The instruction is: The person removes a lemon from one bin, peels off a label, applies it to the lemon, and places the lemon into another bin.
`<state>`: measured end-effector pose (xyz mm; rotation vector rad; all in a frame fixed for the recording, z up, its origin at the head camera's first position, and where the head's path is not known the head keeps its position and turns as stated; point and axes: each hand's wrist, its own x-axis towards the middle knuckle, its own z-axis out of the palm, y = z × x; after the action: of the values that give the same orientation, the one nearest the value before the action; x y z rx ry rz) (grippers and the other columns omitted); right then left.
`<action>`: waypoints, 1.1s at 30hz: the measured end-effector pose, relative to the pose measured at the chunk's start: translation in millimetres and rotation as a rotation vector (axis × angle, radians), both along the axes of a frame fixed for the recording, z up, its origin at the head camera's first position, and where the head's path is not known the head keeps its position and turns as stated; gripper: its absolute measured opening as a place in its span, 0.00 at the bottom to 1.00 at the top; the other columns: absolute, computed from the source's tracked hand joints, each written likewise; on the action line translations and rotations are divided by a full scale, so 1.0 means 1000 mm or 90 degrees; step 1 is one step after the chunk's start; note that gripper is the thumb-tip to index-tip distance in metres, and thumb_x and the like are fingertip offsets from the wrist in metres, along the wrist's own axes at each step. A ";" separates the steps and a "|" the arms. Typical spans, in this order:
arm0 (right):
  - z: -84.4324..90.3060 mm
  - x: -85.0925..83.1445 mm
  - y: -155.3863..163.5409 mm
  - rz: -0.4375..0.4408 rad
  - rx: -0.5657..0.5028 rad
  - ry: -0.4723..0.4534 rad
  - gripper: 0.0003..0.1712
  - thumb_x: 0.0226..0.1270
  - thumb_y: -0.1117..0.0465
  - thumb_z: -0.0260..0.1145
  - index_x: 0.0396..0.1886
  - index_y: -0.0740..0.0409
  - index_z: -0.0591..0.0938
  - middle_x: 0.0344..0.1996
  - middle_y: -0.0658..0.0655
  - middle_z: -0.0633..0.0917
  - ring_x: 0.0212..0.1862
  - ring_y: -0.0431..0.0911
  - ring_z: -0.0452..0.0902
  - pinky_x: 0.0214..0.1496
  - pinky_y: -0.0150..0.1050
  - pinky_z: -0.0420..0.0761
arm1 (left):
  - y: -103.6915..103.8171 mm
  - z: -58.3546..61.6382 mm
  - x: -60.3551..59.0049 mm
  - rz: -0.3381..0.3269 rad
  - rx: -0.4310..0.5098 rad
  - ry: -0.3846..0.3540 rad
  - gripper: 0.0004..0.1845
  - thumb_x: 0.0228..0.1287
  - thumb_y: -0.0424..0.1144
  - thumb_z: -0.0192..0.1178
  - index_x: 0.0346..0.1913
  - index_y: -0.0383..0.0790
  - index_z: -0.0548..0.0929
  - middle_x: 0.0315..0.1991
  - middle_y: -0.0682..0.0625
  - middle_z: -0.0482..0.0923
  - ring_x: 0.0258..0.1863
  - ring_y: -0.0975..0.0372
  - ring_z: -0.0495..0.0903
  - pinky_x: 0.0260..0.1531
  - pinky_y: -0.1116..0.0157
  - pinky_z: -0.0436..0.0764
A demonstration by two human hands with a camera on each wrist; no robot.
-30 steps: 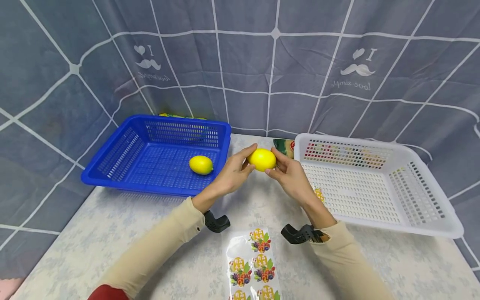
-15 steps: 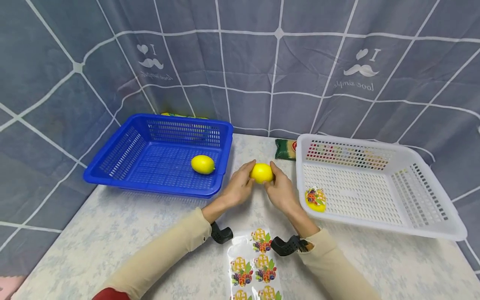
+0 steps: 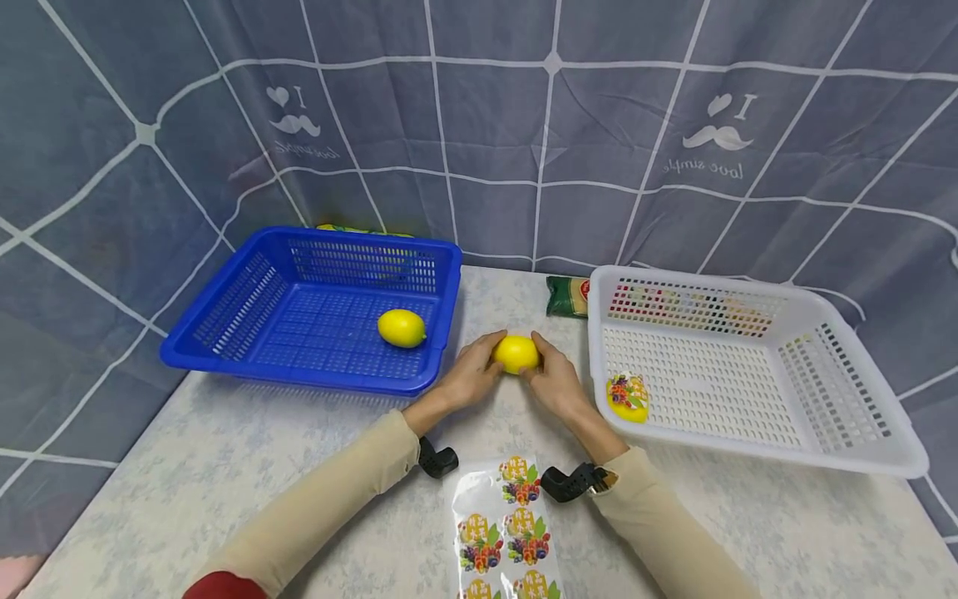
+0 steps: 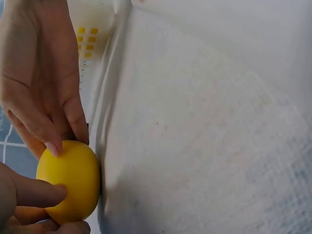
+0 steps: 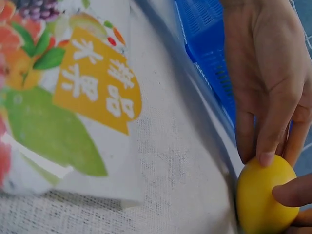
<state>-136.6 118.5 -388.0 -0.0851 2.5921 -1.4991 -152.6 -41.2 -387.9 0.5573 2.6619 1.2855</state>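
Both hands are clamped on one yellow lemon (image 3: 516, 354), the left hand (image 3: 473, 373) gripping one end and the right hand (image 3: 557, 384) the other, with both thumbs pressed on it. A second ago they held it farther back, towards the curtain (image 3: 490, 216); now it sits closer to the person, beyond the sticker sheet (image 3: 476, 484) and between the two baskets. Whether it touches the bench (image 3: 247, 466) or hangs just over it, I cannot tell.

The right arm's shift also uncovers more of the white basket (image 3: 707, 384): its near left corner now shows a stickered lemon (image 3: 627, 411), fruit label upward, which the arm mostly hid a second ago. In the blue basket (image 3: 299, 377), the loose lemon (image 3: 402, 329) lies where it was, near the right wall. The sheet, with its printed fruit labels, lies unmoved between the forearms. A green packet (image 3: 566, 297) stays beside the white basket's back left corner.
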 end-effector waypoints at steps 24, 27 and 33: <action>0.006 0.050 0.011 0.098 0.131 0.057 0.47 0.68 0.60 0.65 0.76 0.72 0.49 0.76 0.69 0.51 0.75 0.58 0.47 0.75 0.52 0.50 | -0.011 -0.003 0.000 -0.062 -0.023 0.023 0.34 0.68 0.28 0.58 0.73 0.26 0.58 0.69 0.32 0.63 0.69 0.44 0.62 0.71 0.50 0.58; 0.006 0.064 0.016 0.121 0.131 0.076 0.45 0.67 0.61 0.67 0.75 0.72 0.55 0.74 0.68 0.56 0.74 0.58 0.52 0.74 0.53 0.54 | -0.011 -0.003 0.000 -0.066 -0.023 0.026 0.34 0.68 0.28 0.58 0.73 0.27 0.58 0.70 0.32 0.62 0.70 0.45 0.62 0.71 0.51 0.58; 0.006 0.082 0.026 0.181 0.153 0.105 0.34 0.59 0.62 0.73 0.64 0.69 0.75 0.65 0.64 0.74 0.68 0.58 0.67 0.70 0.54 0.65 | -0.010 -0.002 0.002 -0.059 -0.018 0.028 0.35 0.66 0.28 0.60 0.73 0.27 0.59 0.69 0.33 0.63 0.70 0.46 0.63 0.71 0.52 0.58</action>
<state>-54.5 144.1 -382.4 -0.5461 2.7207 -1.1196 -150.2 -51.6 -390.3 0.7032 2.6507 1.2219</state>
